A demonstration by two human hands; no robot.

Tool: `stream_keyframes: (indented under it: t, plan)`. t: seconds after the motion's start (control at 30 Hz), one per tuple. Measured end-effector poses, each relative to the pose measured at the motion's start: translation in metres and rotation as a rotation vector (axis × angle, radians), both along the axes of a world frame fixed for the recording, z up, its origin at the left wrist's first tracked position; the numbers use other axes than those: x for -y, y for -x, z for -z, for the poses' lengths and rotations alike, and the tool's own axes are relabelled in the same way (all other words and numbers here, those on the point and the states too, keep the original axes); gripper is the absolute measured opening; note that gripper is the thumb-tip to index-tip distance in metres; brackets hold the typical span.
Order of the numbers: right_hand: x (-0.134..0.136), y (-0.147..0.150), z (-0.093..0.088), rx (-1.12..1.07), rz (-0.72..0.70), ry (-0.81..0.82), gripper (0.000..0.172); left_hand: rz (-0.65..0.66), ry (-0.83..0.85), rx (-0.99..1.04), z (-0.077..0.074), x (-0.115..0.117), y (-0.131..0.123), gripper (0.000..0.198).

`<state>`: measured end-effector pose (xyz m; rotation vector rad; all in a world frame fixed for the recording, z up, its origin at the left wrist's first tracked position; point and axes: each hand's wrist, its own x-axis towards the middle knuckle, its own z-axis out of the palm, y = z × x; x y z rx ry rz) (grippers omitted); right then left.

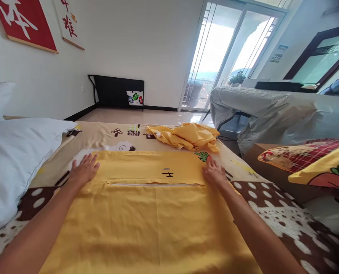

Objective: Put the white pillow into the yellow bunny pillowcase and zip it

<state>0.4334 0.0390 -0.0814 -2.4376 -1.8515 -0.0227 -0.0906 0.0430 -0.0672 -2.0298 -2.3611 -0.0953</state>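
Observation:
A yellow pillowcase lies spread flat before me, with "Hi" printed upside down near its far edge and a carrot print at its far right corner. A long slit, slightly parted and pale inside, runs across it. Palm down, my left hand rests at the far left corner, fingers apart. My right hand lies open on the far right corner, its fingertips over the carrot. Beyond the far edge sits a crumpled yellow cloth, touched by neither hand.
A patterned brown and cream blanket covers the bed. White pillows are on the left. At the right are a cardboard box, a red plaid cushion and another yellow carrot-print piece. Plastic-covered furniture stands behind them.

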Motion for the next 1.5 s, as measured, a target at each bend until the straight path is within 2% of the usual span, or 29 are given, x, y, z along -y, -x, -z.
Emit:
stream_keyframes:
  t: [0.07, 0.13, 0.2, 0.27, 0.3, 0.37, 0.53, 0.63, 0.73, 0.8, 0.9, 0.97, 1.07, 1.13, 1.23, 1.4, 1.5]
  plan:
    - [-0.006, 0.054, -0.001, -0.009, -0.132, -0.05, 0.052, 0.089, -0.012, 0.02, -0.003, -0.004, -0.052, 0.057]
    - [-0.008, 0.12, 0.005, -0.04, -0.296, -0.074, 0.05, 0.204, -0.011, 0.048, 0.003, -0.006, -0.112, 0.057]
    - [-0.003, 0.177, 0.015, -0.074, -0.439, -0.08, 0.045, 0.315, 0.001, 0.075, 0.017, -0.002, -0.164, 0.055]
    - [0.006, 0.208, 0.027, -0.094, -0.519, -0.102, 0.044, 0.381, -0.002, 0.095, 0.033, 0.004, -0.189, 0.052]
    - [0.01, 0.211, 0.031, -0.101, -0.532, -0.114, 0.044, 0.401, -0.014, 0.103, 0.04, 0.007, -0.19, 0.052]
    - [0.015, 0.194, 0.037, -0.106, -0.511, -0.129, 0.046, 0.407, -0.044, 0.113, 0.049, 0.012, -0.168, 0.051]
    - [0.018, 0.08, 0.035, -0.09, -0.317, -0.114, 0.048, 0.276, -0.065, 0.091, 0.045, 0.02, -0.048, 0.055]
    - [0.035, 0.016, 0.034, -0.074, -0.202, -0.112, 0.05, 0.2, -0.091, 0.069, 0.042, 0.034, 0.009, 0.059]
    - [0.061, -0.026, 0.038, -0.043, -0.167, -0.143, 0.049, 0.197, -0.206, 0.038, 0.045, 0.054, 0.038, 0.06]
    - [0.076, -0.037, 0.04, -0.002, -0.19, -0.2, 0.048, 0.232, -0.293, 0.019, 0.046, 0.065, 0.04, 0.059]
    - [0.094, -0.015, 0.035, 0.017, -0.328, -0.278, 0.049, 0.344, -0.293, 0.062, 0.044, 0.078, 0.011, 0.056]
    - [0.104, 0.028, 0.025, -0.032, -0.51, -0.253, 0.05, 0.487, -0.201, 0.134, 0.039, 0.087, -0.029, 0.053]
    - [0.129, 0.111, 0.009, -0.138, -0.856, -0.066, 0.056, 0.78, 0.003, 0.214, 0.033, 0.111, -0.093, 0.051]
    - [0.152, 0.153, 0.004, -0.213, -0.972, 0.066, 0.062, 0.935, 0.099, 0.226, 0.033, 0.133, -0.117, 0.052]
    - [0.188, 0.175, 0.006, -0.283, -1.047, 0.13, 0.068, 0.986, 0.073, 0.183, 0.039, 0.171, -0.112, 0.055]
    - [0.225, 0.148, 0.022, -0.382, -1.313, 0.204, 0.056, 1.046, -0.109, 0.069, 0.051, 0.218, -0.062, 0.068]
    - [0.234, 0.13, 0.023, -0.501, -1.319, 0.286, 0.053, 1.059, -0.134, 0.01, 0.057, 0.231, -0.034, 0.07]
